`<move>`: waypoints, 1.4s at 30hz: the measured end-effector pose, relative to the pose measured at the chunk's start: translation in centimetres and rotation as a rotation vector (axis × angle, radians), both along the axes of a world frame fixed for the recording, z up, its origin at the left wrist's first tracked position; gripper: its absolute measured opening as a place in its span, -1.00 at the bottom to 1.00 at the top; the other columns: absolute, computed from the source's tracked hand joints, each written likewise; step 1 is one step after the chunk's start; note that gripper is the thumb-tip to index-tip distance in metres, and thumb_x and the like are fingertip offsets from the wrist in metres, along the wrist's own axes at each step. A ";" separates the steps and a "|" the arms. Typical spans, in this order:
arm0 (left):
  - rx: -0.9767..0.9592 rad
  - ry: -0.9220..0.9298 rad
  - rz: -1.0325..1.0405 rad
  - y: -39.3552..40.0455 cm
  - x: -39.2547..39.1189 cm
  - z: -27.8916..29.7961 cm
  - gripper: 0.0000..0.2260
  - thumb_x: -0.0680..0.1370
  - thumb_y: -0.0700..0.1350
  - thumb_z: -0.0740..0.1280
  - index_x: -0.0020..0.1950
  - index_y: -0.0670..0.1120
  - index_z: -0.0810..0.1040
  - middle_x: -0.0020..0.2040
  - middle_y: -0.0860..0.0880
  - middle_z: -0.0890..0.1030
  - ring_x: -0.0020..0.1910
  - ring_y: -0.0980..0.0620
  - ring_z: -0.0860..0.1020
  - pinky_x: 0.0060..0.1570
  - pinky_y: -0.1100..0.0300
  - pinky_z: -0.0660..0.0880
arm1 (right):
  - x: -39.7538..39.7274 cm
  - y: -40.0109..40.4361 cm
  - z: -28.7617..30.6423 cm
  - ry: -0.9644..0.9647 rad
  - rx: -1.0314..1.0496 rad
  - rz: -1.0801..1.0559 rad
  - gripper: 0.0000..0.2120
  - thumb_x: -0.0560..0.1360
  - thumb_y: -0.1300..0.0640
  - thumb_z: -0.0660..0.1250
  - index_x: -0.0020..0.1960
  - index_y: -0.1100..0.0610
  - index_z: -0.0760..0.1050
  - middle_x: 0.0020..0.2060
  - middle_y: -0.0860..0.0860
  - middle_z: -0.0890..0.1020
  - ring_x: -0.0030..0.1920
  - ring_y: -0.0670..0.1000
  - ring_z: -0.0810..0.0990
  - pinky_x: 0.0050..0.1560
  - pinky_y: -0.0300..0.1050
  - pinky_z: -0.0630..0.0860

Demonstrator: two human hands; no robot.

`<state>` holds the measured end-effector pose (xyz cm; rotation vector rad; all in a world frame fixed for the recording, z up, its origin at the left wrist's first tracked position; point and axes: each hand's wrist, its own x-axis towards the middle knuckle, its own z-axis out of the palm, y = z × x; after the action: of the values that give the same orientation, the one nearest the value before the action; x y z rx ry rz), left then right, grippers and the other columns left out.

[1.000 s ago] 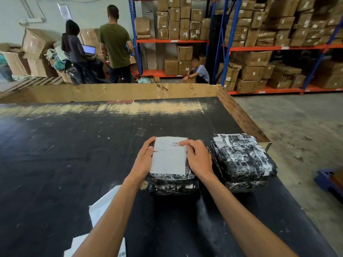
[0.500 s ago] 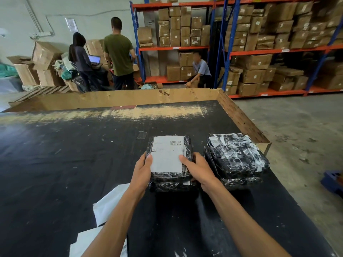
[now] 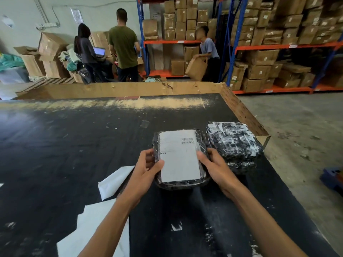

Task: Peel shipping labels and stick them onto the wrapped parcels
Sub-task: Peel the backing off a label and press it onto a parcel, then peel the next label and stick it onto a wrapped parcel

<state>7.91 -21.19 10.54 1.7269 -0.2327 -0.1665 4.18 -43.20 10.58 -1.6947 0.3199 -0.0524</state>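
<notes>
Currently, both hands are gripping the labelled parcel [image 3: 179, 158] at its near end, on the black table [image 3: 74, 145]. The left hand [image 3: 148, 167] is clasping the left edge, thumb lying on the label [image 3: 179, 154] near its lower left side. The right hand [image 3: 213, 166] is clasping the right edge, fingers curling under and out of sight. Whether the parcel is resting on the table or lifting slightly cannot be told.

The label is lying flat on the top face, covering most of it, with the barcode at the far right corner. A second parcel [image 3: 234, 143] is sitting just beside it to the right, on top of another, showing no label. White backing sheets [image 3: 104, 225] are lying on the table near the left forearm.

Judging from this, the sticking step is finishing and the parcel is being handled for setting aside.

To do the step well:
- Keep the grip on the parcel's sides, not on the label's edges, so that no corner is lifting.
- Run a thumb from the label's centre outward, since the wrap beneath looks crinkled and is likely trapping air.
- Check that the barcode area is lying smooth and unfolded.
- Place the parcel apart from the unlabelled ones, to avoid mixing the two.
</notes>
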 end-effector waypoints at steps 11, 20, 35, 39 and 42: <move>0.214 0.230 -0.073 3.2 -8.0 -6.6 -0.80 0.60 -0.13 0.34 0.19 -0.03 0.41 0.07 0.08 0.66 -0.03 0.24 0.63 -0.03 0.31 0.54 | -7.3 1.2 -6.1 0.322 -0.116 0.146 -0.76 0.60 -0.11 0.29 0.15 0.02 0.42 0.10 0.00 0.64 0.13 -0.01 0.62 0.15 -0.04 0.53; 0.415 0.174 -0.051 3.0 -9.4 -8.9 -0.65 0.59 -0.02 0.35 0.32 -0.05 0.38 0.12 0.08 0.61 -0.04 0.18 0.56 -0.14 0.42 0.40 | -8.3 2.7 -7.7 0.452 -0.455 0.146 -0.41 0.61 -0.13 0.23 0.56 0.06 0.21 0.49 0.10 0.22 0.53 0.14 0.22 0.52 0.13 0.22; 0.692 0.017 0.498 16.2 -8.4 -8.7 -0.79 0.53 -0.07 0.42 0.17 0.05 0.61 0.14 -0.04 0.66 0.01 -0.05 0.59 0.10 -0.01 0.53 | -4.4 18.5 -4.5 -0.033 -0.582 0.541 -0.54 0.58 0.00 0.33 0.45 0.01 0.37 0.06 -0.02 0.61 0.05 -0.01 0.56 0.12 -0.03 0.53; 0.992 0.200 0.467 19.0 -9.3 -9.3 -0.54 0.52 0.00 0.42 0.41 0.10 0.46 0.42 -0.09 0.42 0.36 -0.24 0.36 0.32 -0.18 0.32 | -3.8 22.6 -6.9 0.134 -0.673 0.672 -0.41 0.55 -0.08 0.37 0.48 0.13 0.31 0.32 0.09 0.49 0.31 0.10 0.46 0.24 -0.03 0.43; 1.001 0.151 0.449 19.7 -10.1 -10.1 -0.43 0.51 0.06 0.42 0.49 0.07 0.35 0.45 -0.08 0.37 0.38 -0.20 0.31 0.34 -0.17 0.28 | -4.2 24.9 -9.0 0.196 -0.777 0.644 -0.43 0.48 -0.14 0.43 0.32 0.17 0.37 0.35 0.11 0.36 0.35 0.16 0.36 0.27 0.12 0.47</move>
<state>-2.21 -1.53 0.40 2.6870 0.4320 -0.0790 -0.03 -18.31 1.59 -2.5086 -0.1472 0.5298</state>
